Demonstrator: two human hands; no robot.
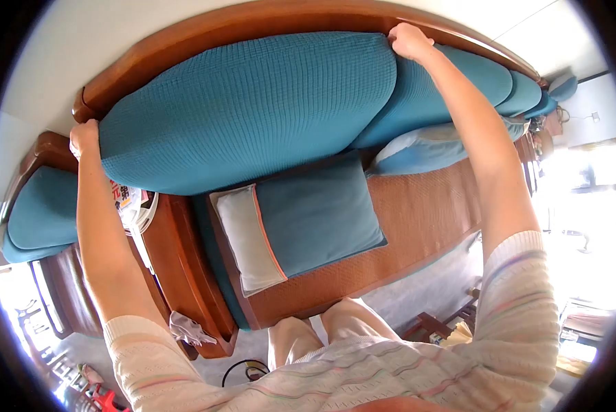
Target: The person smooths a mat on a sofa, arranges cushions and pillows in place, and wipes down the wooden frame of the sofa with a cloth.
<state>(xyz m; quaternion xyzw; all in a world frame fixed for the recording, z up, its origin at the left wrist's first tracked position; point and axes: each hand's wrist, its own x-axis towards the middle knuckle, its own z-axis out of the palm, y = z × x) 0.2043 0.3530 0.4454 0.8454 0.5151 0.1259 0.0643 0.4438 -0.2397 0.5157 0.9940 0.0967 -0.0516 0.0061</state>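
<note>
A large teal ribbed back cushion leans against the sofa's brown wooden top rail. My left hand is closed on its left edge, near the rail's end. At its upper right corner, my right hand is closed on the cushion, just below the rail. Both arms are stretched wide. Below the cushion, a teal and grey pillow with an orange stripe lies on the brown woven seat mat.
More teal back cushions line the sofa to the right, with a pale blue pillow before them. A wooden armrest stands at the left, a crumpled cloth at its front. Beyond it is another teal-cushioned seat.
</note>
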